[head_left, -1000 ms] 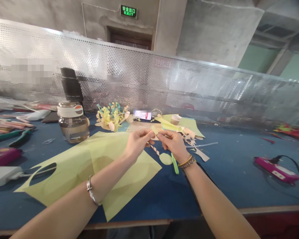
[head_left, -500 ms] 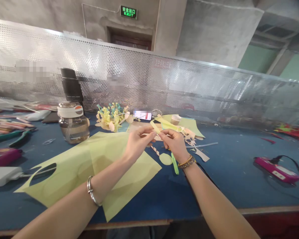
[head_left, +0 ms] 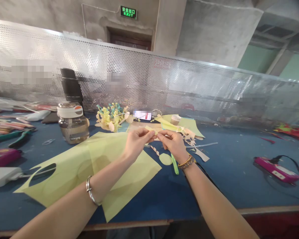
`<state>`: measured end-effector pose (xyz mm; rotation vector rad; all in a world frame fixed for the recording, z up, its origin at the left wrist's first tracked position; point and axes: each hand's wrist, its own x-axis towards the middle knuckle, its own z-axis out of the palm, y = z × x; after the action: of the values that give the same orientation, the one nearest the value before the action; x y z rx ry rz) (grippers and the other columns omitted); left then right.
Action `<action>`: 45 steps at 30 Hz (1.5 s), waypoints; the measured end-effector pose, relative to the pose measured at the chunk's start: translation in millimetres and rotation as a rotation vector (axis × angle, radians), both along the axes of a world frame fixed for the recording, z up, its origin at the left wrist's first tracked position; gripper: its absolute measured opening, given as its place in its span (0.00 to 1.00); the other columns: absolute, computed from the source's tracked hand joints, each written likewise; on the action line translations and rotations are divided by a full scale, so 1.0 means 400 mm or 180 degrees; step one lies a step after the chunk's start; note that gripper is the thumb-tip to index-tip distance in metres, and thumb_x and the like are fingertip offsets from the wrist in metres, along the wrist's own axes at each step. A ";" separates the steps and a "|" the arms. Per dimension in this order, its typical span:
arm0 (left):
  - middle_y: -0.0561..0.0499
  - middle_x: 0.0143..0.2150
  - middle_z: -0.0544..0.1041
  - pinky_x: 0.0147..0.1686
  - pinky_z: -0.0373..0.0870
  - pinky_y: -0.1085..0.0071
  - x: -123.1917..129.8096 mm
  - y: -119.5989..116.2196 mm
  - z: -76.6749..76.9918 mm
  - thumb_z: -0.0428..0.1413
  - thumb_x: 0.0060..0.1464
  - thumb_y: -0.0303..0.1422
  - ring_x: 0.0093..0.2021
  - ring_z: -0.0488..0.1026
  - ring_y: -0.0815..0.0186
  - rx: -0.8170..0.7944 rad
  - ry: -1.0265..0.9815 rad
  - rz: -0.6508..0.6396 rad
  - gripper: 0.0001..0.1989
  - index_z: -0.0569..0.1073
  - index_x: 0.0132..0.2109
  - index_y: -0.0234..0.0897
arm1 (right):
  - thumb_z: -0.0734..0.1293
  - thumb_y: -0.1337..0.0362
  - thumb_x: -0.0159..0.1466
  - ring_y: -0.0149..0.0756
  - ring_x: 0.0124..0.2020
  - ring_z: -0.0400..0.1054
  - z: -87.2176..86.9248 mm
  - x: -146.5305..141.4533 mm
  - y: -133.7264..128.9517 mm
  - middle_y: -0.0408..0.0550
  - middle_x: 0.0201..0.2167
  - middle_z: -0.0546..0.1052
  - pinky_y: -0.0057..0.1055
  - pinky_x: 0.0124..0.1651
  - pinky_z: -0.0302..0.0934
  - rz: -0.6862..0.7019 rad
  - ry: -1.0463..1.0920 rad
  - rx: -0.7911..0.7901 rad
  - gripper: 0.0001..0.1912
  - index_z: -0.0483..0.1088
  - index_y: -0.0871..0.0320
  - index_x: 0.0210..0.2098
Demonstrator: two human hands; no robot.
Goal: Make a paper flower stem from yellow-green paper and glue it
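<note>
Through the head camera I have my left hand and right hand nearly meeting, thumbs and fingers pinching a small yellow strip beyond the right part of the yellow-green sheets. Right of those sheets lies a pale disc; behind their left part stands a bottle.

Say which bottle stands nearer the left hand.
The see-through bottle with the white collar; the black bottle stands behind it, farther from the left hand.
</note>
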<state>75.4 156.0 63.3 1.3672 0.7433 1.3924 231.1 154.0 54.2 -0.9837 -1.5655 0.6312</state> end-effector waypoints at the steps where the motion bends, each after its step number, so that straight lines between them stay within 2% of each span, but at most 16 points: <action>1: 0.49 0.30 0.79 0.42 0.73 0.70 0.000 0.000 0.000 0.62 0.46 0.38 0.34 0.77 0.67 -0.0008 0.0002 -0.0002 0.11 0.75 0.29 0.33 | 0.67 0.56 0.58 0.26 0.14 0.57 0.000 0.000 0.000 0.38 0.13 0.65 0.25 0.18 0.52 0.0010 0.0006 -0.0003 0.11 0.74 0.59 0.31; 18: 0.49 0.30 0.79 0.44 0.72 0.70 0.001 -0.002 0.001 0.62 0.46 0.36 0.37 0.78 0.66 -0.0181 -0.0069 -0.0038 0.10 0.73 0.31 0.33 | 0.67 0.57 0.58 0.25 0.14 0.57 0.005 0.000 -0.003 0.39 0.14 0.67 0.25 0.18 0.52 -0.0180 -0.0101 0.0121 0.11 0.74 0.59 0.29; 27: 0.49 0.32 0.80 0.45 0.72 0.69 0.001 -0.003 0.006 0.61 0.48 0.37 0.37 0.78 0.66 -0.0027 0.0032 -0.0142 0.11 0.72 0.31 0.33 | 0.67 0.56 0.58 0.25 0.13 0.56 0.006 0.001 -0.002 0.37 0.12 0.64 0.25 0.18 0.51 -0.0076 0.0044 0.0038 0.11 0.74 0.59 0.31; 35: 0.47 0.32 0.79 0.45 0.72 0.70 0.004 0.001 0.000 0.60 0.49 0.37 0.38 0.77 0.66 -0.0116 0.0004 -0.0234 0.11 0.72 0.33 0.32 | 0.67 0.55 0.58 0.25 0.14 0.56 0.003 0.004 0.000 0.37 0.11 0.64 0.24 0.18 0.50 -0.0047 0.0084 0.0031 0.12 0.74 0.59 0.31; 37: 0.49 0.32 0.78 0.42 0.73 0.69 0.004 0.001 0.000 0.60 0.49 0.37 0.37 0.77 0.66 -0.0010 0.0006 -0.0082 0.11 0.70 0.34 0.33 | 0.68 0.55 0.58 0.25 0.14 0.56 0.004 0.005 0.000 0.37 0.11 0.63 0.24 0.18 0.51 -0.0113 0.0112 0.0025 0.13 0.74 0.59 0.31; 41: 0.54 0.32 0.73 0.31 0.73 0.73 -0.001 -0.006 0.004 0.61 0.47 0.37 0.32 0.75 0.68 0.0624 0.0060 0.0693 0.12 0.67 0.35 0.37 | 0.68 0.53 0.56 0.26 0.14 0.56 0.004 0.007 0.003 0.37 0.12 0.64 0.25 0.19 0.52 -0.0325 0.0239 -0.0042 0.15 0.74 0.59 0.31; 43: 0.53 0.32 0.72 0.29 0.71 0.75 -0.004 -0.013 0.006 0.61 0.47 0.37 0.31 0.73 0.69 0.0925 0.0269 0.0959 0.11 0.69 0.33 0.37 | 0.69 0.52 0.55 0.26 0.13 0.56 0.003 0.008 0.005 0.37 0.12 0.64 0.24 0.18 0.52 -0.0387 0.0304 -0.0093 0.15 0.74 0.59 0.30; 45: 0.52 0.32 0.72 0.28 0.70 0.75 -0.005 -0.021 0.008 0.61 0.47 0.37 0.31 0.72 0.69 0.1127 0.0549 0.1057 0.08 0.72 0.31 0.38 | 0.69 0.53 0.55 0.25 0.13 0.56 0.001 0.008 0.007 0.37 0.12 0.64 0.24 0.18 0.52 -0.0387 0.0341 -0.0113 0.15 0.74 0.59 0.30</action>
<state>73.5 147.6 66.6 1.7118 0.8976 1.7433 234.2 156.9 54.6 -1.0463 -1.3940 0.6183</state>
